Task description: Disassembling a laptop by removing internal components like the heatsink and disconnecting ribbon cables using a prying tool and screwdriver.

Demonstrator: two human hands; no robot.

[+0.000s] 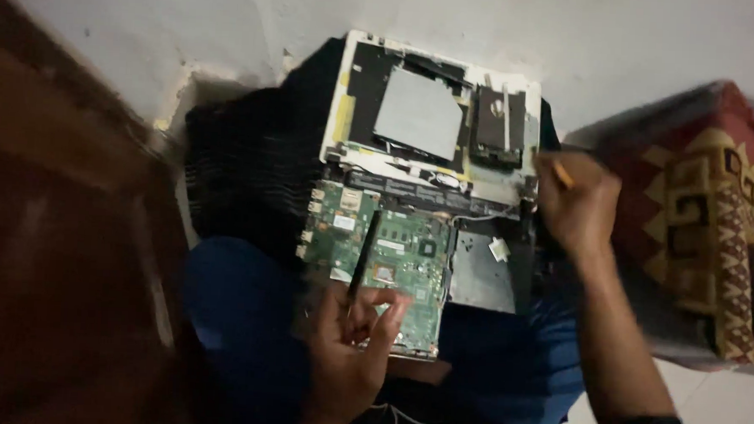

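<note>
My left hand [356,334] pinches a black rod [363,254] over the circuit board [375,246]; my right hand [576,204], gripping a yellow tool [562,175], crowds the laptop shell's [432,113] right edge.

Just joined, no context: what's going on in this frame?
A person has an opened laptop on their lap, its green circuit board exposed. The left hand holds a thin black tool lying across the board. The right hand grips a small orange-handled tool at the laptop's right edge.

room: pale floor [639,37] beyond laptop — open | blocked: patterned cushion [707,226] right, dark wooden furniture [46,223] left
</note>
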